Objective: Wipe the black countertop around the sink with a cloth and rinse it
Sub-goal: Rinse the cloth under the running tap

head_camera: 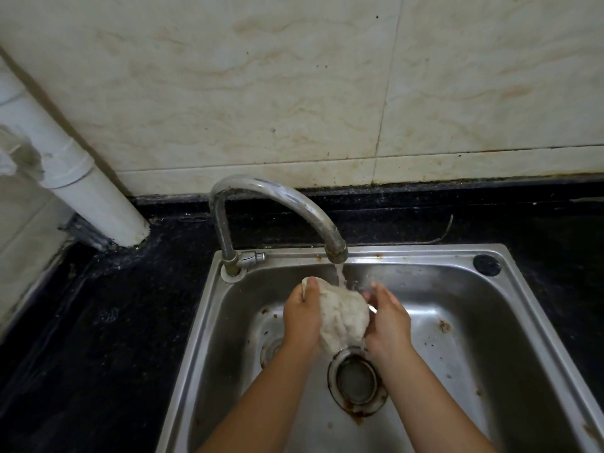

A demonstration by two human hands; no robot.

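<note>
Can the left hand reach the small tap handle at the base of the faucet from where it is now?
Probably yes: the tap handle sits just above the left hand, nothing between, but that hand must first release the cloth.

The sink (529, 308) runs off the bottom edge. The cloth (343, 317) hides part of both palms.

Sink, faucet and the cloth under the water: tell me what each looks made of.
Sink: likely stainless steel, brushed grey sheen with rust spots.
Faucet: shiny metal, probably chromed, dulled by stains.
Cloth: soft off-white woven fabric, bunched and wet, gripped by left hand and right hand.
</note>
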